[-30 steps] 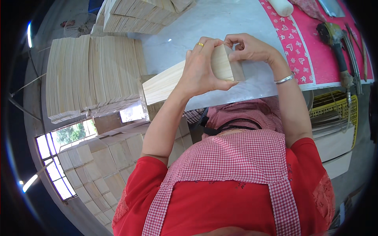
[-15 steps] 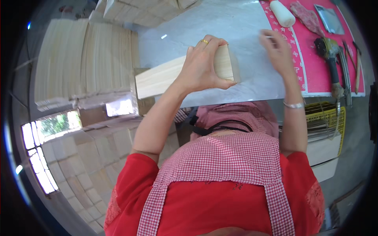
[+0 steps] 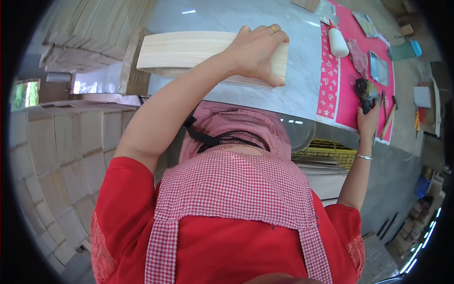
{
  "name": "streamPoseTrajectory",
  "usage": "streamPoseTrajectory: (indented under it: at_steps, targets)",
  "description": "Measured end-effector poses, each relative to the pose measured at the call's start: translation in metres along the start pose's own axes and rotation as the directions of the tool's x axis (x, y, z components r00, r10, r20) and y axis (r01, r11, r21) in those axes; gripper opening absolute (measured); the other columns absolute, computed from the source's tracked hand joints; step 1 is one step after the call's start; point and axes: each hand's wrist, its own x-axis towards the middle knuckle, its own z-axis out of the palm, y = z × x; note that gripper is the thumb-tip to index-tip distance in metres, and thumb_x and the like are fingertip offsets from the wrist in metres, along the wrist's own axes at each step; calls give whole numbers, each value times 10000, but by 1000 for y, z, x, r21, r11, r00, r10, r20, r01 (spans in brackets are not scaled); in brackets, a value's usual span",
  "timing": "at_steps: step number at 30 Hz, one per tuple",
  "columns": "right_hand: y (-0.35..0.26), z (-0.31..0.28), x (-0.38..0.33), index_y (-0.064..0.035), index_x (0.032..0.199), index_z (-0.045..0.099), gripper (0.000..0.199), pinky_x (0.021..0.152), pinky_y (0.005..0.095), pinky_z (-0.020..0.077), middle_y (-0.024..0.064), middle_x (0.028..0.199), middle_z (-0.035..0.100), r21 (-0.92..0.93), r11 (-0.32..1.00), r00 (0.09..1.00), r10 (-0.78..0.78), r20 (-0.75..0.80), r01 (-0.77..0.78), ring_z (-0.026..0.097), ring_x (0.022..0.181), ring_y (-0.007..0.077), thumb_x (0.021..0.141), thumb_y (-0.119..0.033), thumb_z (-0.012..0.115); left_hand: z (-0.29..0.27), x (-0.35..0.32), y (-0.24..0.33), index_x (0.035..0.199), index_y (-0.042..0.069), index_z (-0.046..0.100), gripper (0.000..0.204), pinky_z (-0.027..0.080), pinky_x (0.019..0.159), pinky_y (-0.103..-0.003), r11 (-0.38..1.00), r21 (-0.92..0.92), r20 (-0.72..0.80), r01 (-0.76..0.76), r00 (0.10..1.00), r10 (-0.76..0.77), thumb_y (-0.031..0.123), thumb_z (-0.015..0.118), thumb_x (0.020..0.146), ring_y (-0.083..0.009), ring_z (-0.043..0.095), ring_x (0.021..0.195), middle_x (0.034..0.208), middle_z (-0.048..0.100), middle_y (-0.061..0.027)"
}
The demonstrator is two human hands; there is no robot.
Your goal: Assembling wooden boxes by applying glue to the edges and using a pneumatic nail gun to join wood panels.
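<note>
A long, pale wooden box (image 3: pixel 189 45) lies on the grey marbled tabletop (image 3: pixel 227 14). My left hand (image 3: pixel 257 52) is clamped over its right end, fingers on the far side and thumb on the near side. Part of the box's inside shows along its near edge, but most is hidden by my left forearm. At the table's right, my right hand (image 3: pixel 369 120) is wrapped round the black handle of an air nail gun (image 3: pixel 365 92), which rests on a pink sheet (image 3: pixel 343 90). The nail gun's lower end is hidden behind the hand.
On the pink sheet are a white glue bottle (image 3: pixel 337 42) with a red tip, a crumpled pink cloth (image 3: pixel 358 57), a clear tray (image 3: pixel 379 67) and a hammer (image 3: pixel 390 116). Wooden boards (image 3: pixel 80 28) are stacked at left. A yellow crate (image 3: pixel 326 154) sits below the table edge.
My right hand has gone from above the tabletop to the nail gun's handle at the right. The left hand still grips the box end. The whole view has shifted to the right.
</note>
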Motion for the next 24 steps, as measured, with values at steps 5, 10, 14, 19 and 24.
streamPoseTrajectory:
  at_steps: [5, 10, 14, 19, 24]
  targets:
    - [-11, -20, 38, 45, 1185, 568, 485, 853, 484, 515, 312, 1094, 655, -100, 987, 963, 146, 226, -127, 655, 976, 439, 797, -196, 729, 1, 1, -1, 1261, 64, 553, 880, 395, 905, -457, 1000, -4, 19, 2, 1000, -2, 470, 846, 537, -292, 551, 1165, 1219, 570, -104]
    - [-63, -81, 52, 52, 944, 646, 272, 638, 413, 526, 186, 781, 692, -39, 998, 895, 65, 441, -53, 692, 711, 312, 793, -162, 717, 6, 1, -6, 1271, 50, 549, 897, 395, 916, -472, 1000, -16, -7, -18, 1000, 17, 467, 852, 537, -294, 545, 1182, 1241, 563, -119]
    - [-159, -147, 29, 36, 890, 664, 227, 544, 333, 491, 93, 696, 666, 218, 976, 853, -107, 511, -9, 651, 610, 158, 799, -157, 742, 7, -1, -6, 1270, 44, 549, 899, 395, 919, -469, 1000, 18, -5, -24, 1000, 24, 459, 862, 537, -291, 535, 1188, 1243, 560, -124]
    - [-236, -189, 14, 18, 1056, 647, 340, 756, 330, 538, 97, 937, 716, 408, 864, 738, -478, 477, 296, 666, 829, 164, 783, -97, 815, 8, 0, -4, 1269, 35, 551, 900, 395, 923, -465, 996, 74, 10, -40, 999, 40, 448, 873, 537, -286, 522, 1197, 1246, 556, -131]
    - [-246, -183, 16, 10, 1048, 663, 357, 613, 311, 527, 63, 844, 710, 536, 704, 651, -683, 331, 466, 624, 674, 112, 775, -143, 836, 8, 0, -3, 1257, 26, 556, 880, 394, 915, -458, 995, 87, 21, -41, 999, 39, 433, 876, 545, -280, 520, 1186, 1235, 556, -131]
